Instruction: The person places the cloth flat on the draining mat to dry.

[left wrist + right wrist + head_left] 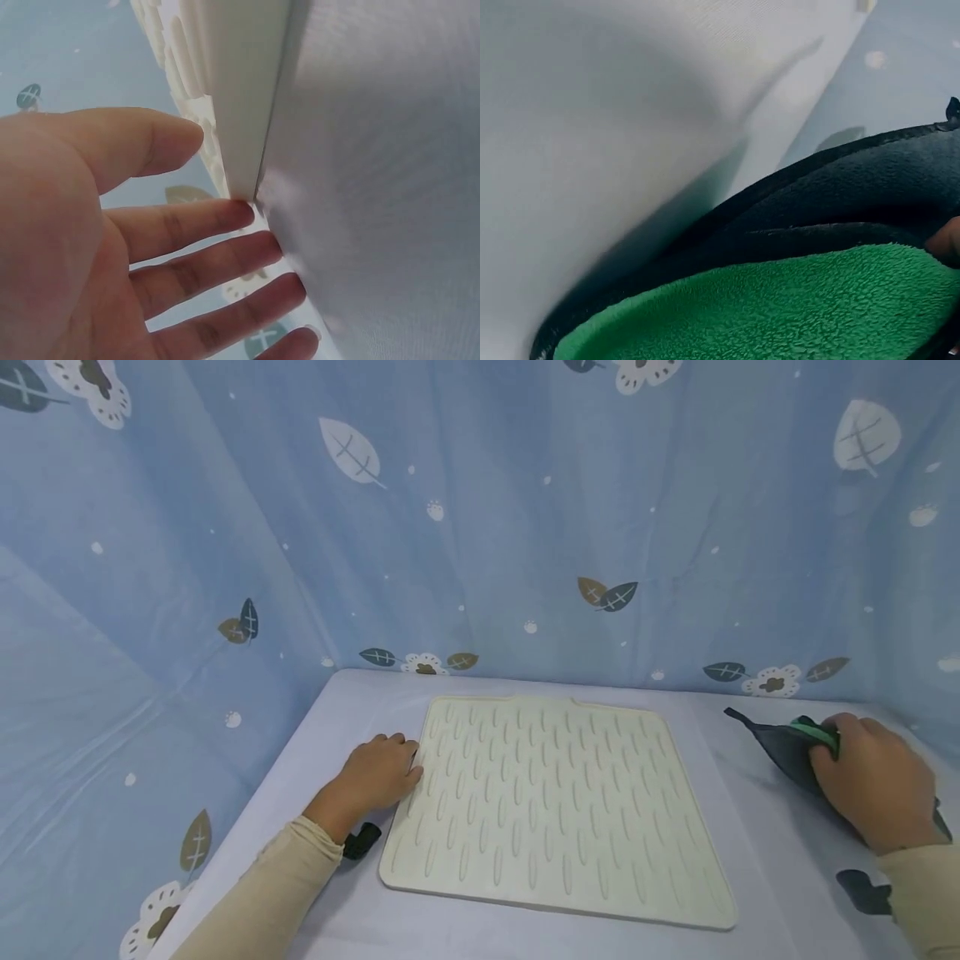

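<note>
A cream mat (558, 814) with raised oval ridges lies flat on the white table. My left hand (375, 771) is at its left edge, fingers nearly straight. In the left wrist view the index fingertip meets the lower corner of the mat's side (244, 97), and the thumb (154, 142) stands apart beside the ridged face. Off to the right, my right hand (877, 777) grips a folded microfiber cloth (787, 758), dark grey outside and green inside. The right wrist view shows its plush green face (780, 307) and dark border, with a fingertip (946, 240) at the fold.
The table (330, 910) is covered in white cloth. A blue curtain (495, 527) printed with leaves and flowers hangs behind it and along the left side. Black pieces (363, 842) show near both wrists.
</note>
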A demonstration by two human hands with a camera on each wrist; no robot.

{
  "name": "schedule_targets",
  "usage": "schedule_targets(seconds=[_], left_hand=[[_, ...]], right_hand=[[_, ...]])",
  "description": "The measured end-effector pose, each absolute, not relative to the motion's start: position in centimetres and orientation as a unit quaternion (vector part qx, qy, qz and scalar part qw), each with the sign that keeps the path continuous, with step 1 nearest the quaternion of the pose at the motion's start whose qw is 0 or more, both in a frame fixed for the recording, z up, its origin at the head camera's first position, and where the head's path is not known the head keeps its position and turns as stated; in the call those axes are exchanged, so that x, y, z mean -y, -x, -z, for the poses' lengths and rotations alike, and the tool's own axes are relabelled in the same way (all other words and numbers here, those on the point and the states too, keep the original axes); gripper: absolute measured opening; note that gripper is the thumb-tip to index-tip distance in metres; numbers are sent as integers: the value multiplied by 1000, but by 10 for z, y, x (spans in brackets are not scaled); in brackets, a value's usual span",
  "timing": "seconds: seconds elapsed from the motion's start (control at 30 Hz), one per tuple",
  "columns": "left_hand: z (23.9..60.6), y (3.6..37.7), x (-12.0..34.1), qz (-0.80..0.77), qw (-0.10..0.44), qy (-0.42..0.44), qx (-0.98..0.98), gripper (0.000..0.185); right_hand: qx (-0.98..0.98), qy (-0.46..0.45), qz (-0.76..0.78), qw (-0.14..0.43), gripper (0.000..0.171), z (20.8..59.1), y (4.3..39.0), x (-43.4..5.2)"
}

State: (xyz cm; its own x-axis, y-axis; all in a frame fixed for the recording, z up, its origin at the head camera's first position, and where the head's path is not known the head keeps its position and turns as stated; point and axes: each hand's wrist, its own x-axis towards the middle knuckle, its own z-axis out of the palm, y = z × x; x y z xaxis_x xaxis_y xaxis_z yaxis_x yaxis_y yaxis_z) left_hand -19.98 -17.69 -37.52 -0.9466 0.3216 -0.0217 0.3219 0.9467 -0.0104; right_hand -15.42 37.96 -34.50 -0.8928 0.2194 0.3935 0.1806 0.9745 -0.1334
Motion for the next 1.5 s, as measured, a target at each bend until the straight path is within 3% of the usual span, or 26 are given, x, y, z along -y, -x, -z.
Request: schedule_targets(seconds=[0.43, 1.0, 1.5], left_hand=[[375, 201, 177, 20, -1, -170, -985, 39], [379, 203, 178, 20, -5, -176, -984, 38], [379, 205, 178, 29, -11, -184, -982, 38]], right_hand=[[961, 75, -79, 255, 39, 337, 156, -352], [931, -13, -118, 346, 35, 313, 152, -319], [919, -74, -116, 370, 30, 295, 151, -274]])
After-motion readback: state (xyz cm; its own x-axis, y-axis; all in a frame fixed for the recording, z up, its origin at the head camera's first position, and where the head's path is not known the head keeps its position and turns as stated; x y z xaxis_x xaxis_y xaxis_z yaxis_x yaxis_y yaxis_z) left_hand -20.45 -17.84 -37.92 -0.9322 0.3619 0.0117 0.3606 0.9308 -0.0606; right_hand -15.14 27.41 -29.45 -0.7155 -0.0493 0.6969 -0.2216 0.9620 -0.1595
